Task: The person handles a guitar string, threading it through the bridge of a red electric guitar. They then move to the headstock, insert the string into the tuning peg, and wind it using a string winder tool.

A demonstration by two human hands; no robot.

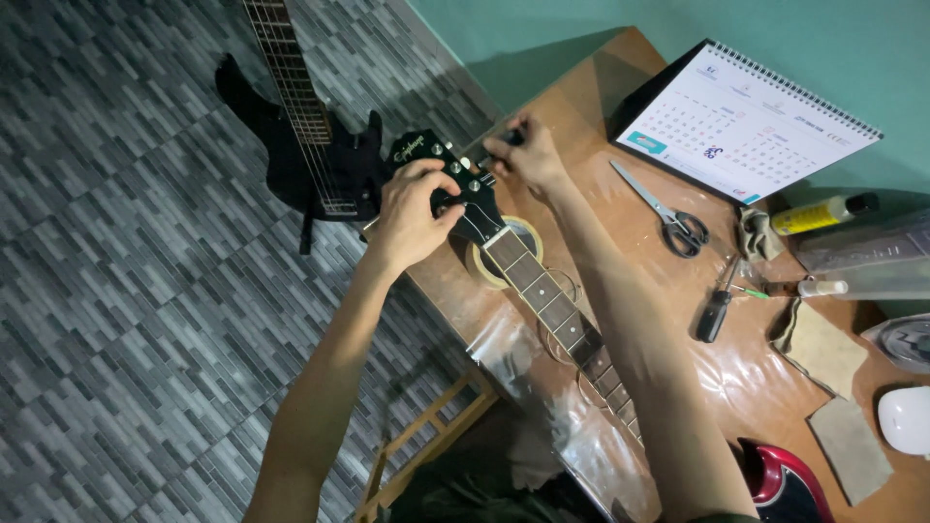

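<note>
An electric guitar lies along the table with its black headstock (426, 155) over the table's far-left edge and its dark fretboard (552, 305) running toward me. My left hand (409, 213) wraps around the headstock just above the nut. My right hand (528, 155) pinches a small dark-handled tool (511, 137) at a tuning peg on the headstock's right side. The neck rests on a roll of tape (496, 261). The red guitar body (790, 484) shows at the bottom right.
On the plastic-covered wooden table (678, 320) lie scissors (668, 218), a screwdriver (715, 312), a desk calendar (746, 121), a yellow bottle (823, 213), cloth pieces (823, 349) and a white object (906, 418). A black bass guitar (300, 145) lies on the tiled floor.
</note>
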